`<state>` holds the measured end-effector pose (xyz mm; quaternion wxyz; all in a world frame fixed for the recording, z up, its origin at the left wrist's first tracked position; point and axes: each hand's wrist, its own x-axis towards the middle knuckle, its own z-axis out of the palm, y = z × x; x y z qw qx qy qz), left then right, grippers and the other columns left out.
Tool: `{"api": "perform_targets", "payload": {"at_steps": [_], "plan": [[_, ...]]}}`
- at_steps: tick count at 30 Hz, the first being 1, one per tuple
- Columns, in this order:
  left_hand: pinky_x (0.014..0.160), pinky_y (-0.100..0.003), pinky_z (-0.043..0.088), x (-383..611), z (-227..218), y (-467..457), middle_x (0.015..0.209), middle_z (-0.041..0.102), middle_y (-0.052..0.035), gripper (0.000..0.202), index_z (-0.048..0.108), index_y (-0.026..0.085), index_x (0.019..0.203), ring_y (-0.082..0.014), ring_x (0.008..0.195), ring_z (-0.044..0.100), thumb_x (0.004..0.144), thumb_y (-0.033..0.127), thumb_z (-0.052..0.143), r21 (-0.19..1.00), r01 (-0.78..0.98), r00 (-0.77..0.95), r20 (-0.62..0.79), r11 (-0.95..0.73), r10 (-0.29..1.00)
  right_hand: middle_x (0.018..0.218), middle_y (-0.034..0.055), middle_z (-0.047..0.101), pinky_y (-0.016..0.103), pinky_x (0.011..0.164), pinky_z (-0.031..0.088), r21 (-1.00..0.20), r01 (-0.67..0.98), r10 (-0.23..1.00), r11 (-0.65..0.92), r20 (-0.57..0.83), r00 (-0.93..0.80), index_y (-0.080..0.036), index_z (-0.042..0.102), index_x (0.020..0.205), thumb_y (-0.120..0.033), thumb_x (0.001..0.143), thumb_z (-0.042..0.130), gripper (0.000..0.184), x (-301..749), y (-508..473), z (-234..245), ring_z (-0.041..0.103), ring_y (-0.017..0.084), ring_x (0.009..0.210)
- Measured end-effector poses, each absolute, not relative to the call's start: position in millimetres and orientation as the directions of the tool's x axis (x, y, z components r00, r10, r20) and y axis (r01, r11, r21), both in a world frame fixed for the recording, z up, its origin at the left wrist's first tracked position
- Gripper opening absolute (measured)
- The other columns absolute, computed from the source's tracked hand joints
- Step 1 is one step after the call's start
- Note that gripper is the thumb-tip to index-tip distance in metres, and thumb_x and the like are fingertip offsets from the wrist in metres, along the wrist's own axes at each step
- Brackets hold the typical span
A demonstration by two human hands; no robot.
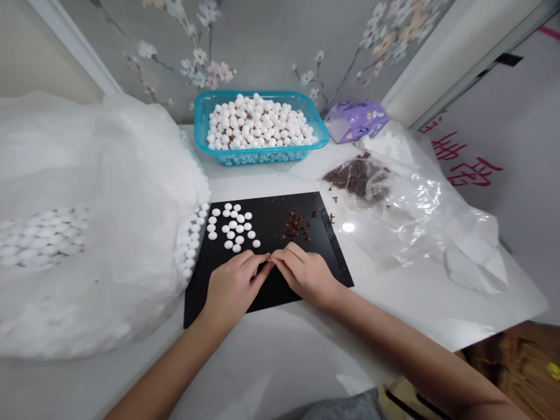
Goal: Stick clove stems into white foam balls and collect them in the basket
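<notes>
Grip on both sides is drawn in tight. My left grip and right grip lie low on the black mat, near its front edge, and their fingertips meet at one spot between them. The fingers are pressed together tip to tip. They hide whatever sits under that spot, so I cannot tell what they are pinching, if anything.

Just beyond the left grip, a loose cluster of white discs is spread on the mat. Just beyond the right grip there is a small heap of reddish-brown bits. The two lots lie apart and both are within easy reach.

At the back of the tabletop a teal basket is heaped with white balls, some showing reddish flecks. A clear plastic bag holding more dark bits lies to the right, a purple packet sits behind it, and a big white sack of discs fills the left.

I judge this to be the fine stage of working one small piece, closing or shaping it between the fingertips of both hands. The next move calls for light, even pressure and close fingertip control. It also needs a clean lift off the mat that does not scatter the discs or drag the heap of bits.
</notes>
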<state>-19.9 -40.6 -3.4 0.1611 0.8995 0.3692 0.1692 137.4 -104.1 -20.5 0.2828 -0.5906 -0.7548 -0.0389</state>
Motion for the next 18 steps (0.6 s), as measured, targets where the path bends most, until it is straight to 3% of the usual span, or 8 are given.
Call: {"api": "perform_targets", "payload": {"at_steps": [13,18], "plan": [[0.05,-0.019,0.032,-19,-4,-43,0.062,0.055,0.0038,0.023,0.066,0.02,0.084,-0.0076,0.053,0.049,0.088,0.032,0.047,0.446,0.615,0.663,0.155,-0.651,0.733,0.083,0.0079,0.06,0.022,0.056,0.047,-0.543,0.772,0.931,0.332,0.321,-0.174,-0.015,0.055,0.098,-0.014,0.089,0.037,0.02,140,-108,-8,0.056,0.013,0.069],[0.051,-0.019,0.033,-19,-4,-43,0.063,0.054,0.0042,0.02,0.065,0.021,0.086,-0.0079,0.056,0.051,0.087,0.032,0.049,0.469,0.633,0.648,0.114,-0.616,0.753,0.082,0.0074,0.058,0.024,0.057,0.047,-0.569,0.749,0.935,0.339,0.293,-0.2,-0.015,0.054,0.096,-0.015,0.089,0.036,0.02,141,-108,-7,0.054,0.014,0.068]]}}
